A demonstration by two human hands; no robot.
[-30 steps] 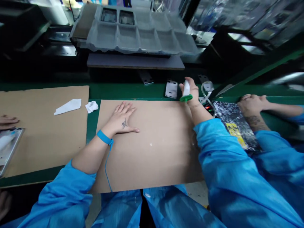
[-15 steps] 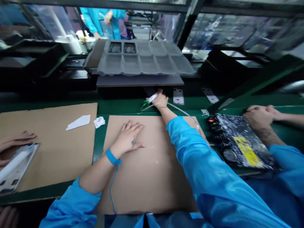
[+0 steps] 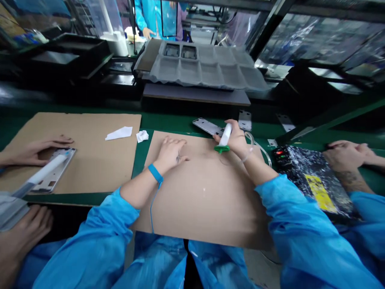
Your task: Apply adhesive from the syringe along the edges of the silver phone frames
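My left hand (image 3: pixel 172 154) lies flat on the cardboard sheet (image 3: pixel 192 204), palm down and fingers apart, with a blue wrist strap round the wrist. Over the far right part of the sheet, my right hand (image 3: pixel 236 138) grips a white dispensing syringe (image 3: pixel 225 134) with a green fitting (image 3: pixel 221 149) at its lower end. A clear tube (image 3: pixel 261 148) curves behind this wrist. The same hand's fingers meet the near end of a thin grey phone frame (image 3: pixel 207 126), tilted past the sheet's far edge; whether they pinch it is hard to see.
A grey moulded tray (image 3: pixel 207 74) with two dark pieces stands behind. Another phone plate (image 3: pixel 245 119) lies beyond my right hand. A black control box (image 3: pixel 313 180) sits at right, near a co-worker's clasped hands (image 3: pixel 345 154). At left, a co-worker's hand (image 3: pixel 54 148) steadies a frame.
My right hand has drawn back toward me with the syringe, now more upright, and a phone frame has come into sight beside it. My left hand stays flat on the cardboard. The view has shifted.
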